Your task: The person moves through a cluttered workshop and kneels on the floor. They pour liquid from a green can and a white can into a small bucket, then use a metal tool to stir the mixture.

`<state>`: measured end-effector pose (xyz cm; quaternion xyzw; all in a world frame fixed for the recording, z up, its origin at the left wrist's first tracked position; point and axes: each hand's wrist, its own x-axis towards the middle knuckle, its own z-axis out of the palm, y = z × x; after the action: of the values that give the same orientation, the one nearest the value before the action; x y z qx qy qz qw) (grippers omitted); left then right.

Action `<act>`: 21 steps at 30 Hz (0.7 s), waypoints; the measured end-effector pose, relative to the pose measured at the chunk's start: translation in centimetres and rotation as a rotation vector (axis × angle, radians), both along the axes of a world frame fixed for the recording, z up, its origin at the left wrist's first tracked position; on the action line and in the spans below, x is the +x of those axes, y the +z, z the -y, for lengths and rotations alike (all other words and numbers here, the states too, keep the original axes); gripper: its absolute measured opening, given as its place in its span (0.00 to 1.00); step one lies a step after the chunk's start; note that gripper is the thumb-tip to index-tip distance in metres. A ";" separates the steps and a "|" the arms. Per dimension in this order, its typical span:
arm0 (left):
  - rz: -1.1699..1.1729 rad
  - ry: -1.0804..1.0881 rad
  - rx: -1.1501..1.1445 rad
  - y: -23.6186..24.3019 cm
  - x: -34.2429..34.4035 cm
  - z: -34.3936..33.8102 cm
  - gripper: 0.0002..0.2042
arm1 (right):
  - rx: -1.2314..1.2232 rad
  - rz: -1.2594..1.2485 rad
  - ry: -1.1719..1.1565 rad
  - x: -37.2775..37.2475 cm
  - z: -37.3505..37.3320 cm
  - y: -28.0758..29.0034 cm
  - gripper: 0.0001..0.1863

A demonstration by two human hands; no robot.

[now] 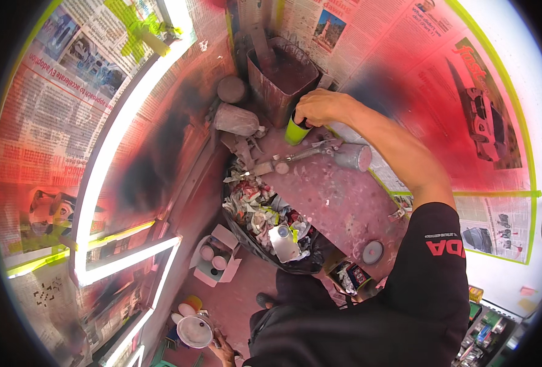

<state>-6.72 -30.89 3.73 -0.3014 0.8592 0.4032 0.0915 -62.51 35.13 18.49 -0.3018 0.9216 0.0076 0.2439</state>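
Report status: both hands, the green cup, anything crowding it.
Right hand gripping green cup from above. Left hand at pale round tub, grip unclear. Spray gun and grimy bin close by cup.

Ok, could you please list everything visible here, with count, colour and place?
Table: one, pinkish, centre
Cup: one, lime green, in right hand
Tub: one, whitish, by left hand
Bucket: one, mauve, top centre
Spray guns: at least two, greyish, table area
Disc: one, grey, table's near edge
Rubbish bag: one, black, left of table
Carton: one, white, lower left
Newspaper: many sheets, reddish, around
Light tubes: several, white, left
Hands: two, bare, at cup and tub
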 end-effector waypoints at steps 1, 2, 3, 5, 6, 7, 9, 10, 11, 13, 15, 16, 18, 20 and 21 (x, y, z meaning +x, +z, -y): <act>-0.010 -0.162 -0.096 0.0 0.8 0.7 0.19 | 0.002 0.004 0.024 -0.1 -0.2 0.0 0.05; -0.022 -0.325 -0.193 0.0 1.4 1.3 0.17 | 0.000 -0.013 0.055 -0.2 -0.3 -0.1 0.05; -0.173 -0.522 -0.370 0.1 2.0 1.8 0.19 | -0.003 -0.031 0.087 -0.5 -0.5 -0.1 0.05; -0.006 -0.392 -0.341 0.0 3.3 1.5 0.23 | 0.017 -0.052 0.116 -0.9 -0.6 -0.3 0.05; 0.077 -0.327 -0.325 0.1 3.6 1.2 0.26 | 0.041 -0.055 0.113 -1.0 -0.6 -0.4 0.05; 0.077 -0.139 -0.165 0.0 3.9 0.8 0.24 | 0.064 -0.059 0.110 -1.1 -0.7 -0.5 0.06; 0.078 0.236 0.153 4.2 -1.7 -4.0 0.21 | 0.054 -0.105 0.138 -0.9 -0.8 -0.8 0.06; 0.072 0.229 0.132 5.0 -2.0 -4.4 0.21 | 0.039 -0.133 0.154 -0.9 -0.7 -1.0 0.06; 0.067 0.216 0.120 5.1 -2.3 -4.7 0.22 | 0.034 -0.129 0.161 -0.9 -0.8 -1.1 0.06; 0.051 0.202 0.117 4.8 -2.6 -5.1 0.23 | 0.026 -0.119 0.172 -1.0 -1.2 -1.6 0.06; 0.032 0.208 0.125 4.2 -2.3 -5.2 0.23 | 0.018 -0.089 0.212 -1.4 -1.1 -1.3 0.06; 0.053 0.204 0.123 3.7 -2.0 -4.8 0.23 | 0.016 -0.074 0.232 -1.5 -1.0 -1.1 0.07; 0.095 0.198 0.114 3.0 -1.4 -4.1 0.23 | 0.031 -0.059 0.246 -1.6 -0.8 -1.0 0.07; 0.056 0.203 0.103 2.3 -1.1 -4.3 0.23 | 0.031 -0.041 0.261 -1.7 -0.7 -1.2 0.07; 0.037 0.206 0.099 2.1 -1.2 -4.5 0.23 | 0.022 -0.031 0.270 -1.8 -0.8 -1.4 0.07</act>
<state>-7.90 -26.42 5.84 -0.3903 0.8010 0.4468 0.0803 -64.27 35.92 17.12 -0.4202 0.8762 0.0552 0.2296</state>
